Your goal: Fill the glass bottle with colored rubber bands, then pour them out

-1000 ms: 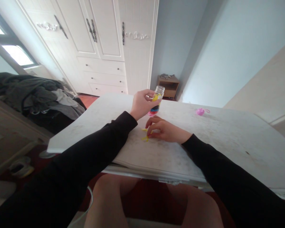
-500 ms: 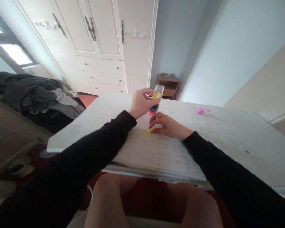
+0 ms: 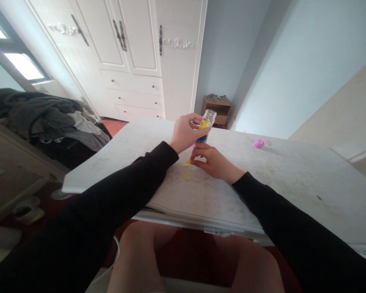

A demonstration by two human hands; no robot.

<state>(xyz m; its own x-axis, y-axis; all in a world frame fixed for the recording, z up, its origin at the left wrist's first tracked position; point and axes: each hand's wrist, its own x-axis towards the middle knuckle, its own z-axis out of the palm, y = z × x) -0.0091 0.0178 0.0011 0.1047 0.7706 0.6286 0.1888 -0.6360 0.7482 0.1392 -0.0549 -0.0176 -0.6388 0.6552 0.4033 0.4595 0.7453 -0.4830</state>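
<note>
The left hand's (image 3: 186, 132) grip is closed around a clear, open-mouthed bottle (image 3: 205, 123), tilted, above the far part of the worktop (image 3: 286, 183); yellow shows inside, with darker and blue layers below. The right hand (image 3: 214, 162) is bent just below it, fingertips at some yellow strips (image 3: 187, 163); whether its grip pinches one is too small to tell. Another yellow piece (image 3: 186, 176) lies nearer the person. Well to the right sits a pink looped object (image 3: 258, 143). Beyond stands a white wardrobe (image 3: 140, 44).
</note>
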